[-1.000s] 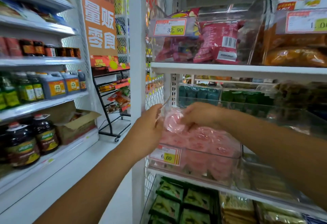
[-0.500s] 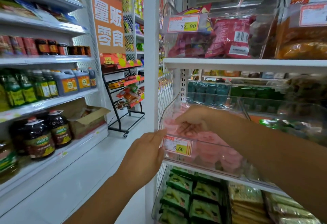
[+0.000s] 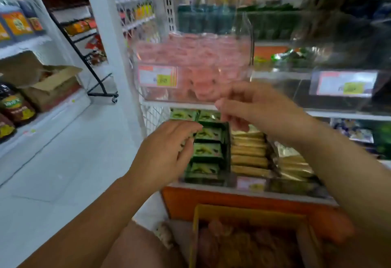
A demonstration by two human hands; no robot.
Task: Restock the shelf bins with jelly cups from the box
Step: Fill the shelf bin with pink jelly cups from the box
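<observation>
so the clear bin (image 3: pixel 152 96) on the shelf is piled with pink jelly cups (image 3: pixel 196 60), with a price tag (image 3: pixel 157 76) on its front. both hands hang just below it. the left hand (image 3: pixel 167 153) is over the green snack packs (image 3: pixel 207 151) one shelf down, fingers loosely curled, nothing in it. the right hand (image 3: pixel 256 106) is higher, near the bin's bottom edge, fingers drooping, looks empty too. the yellow-edged box (image 3: pixel 249 210) sits low under both arms, contents too blurry to make out.

Aisle floor (image 3: pixel 63 161) is laid w/ pale tiles, lit evenly. White shelving (image 3: pixel 42 106) is set at left; black wheeled wire rack (image 3: pixel 88 56) is parked beside white upright post (image 3: pixel 105 24).
</observation>
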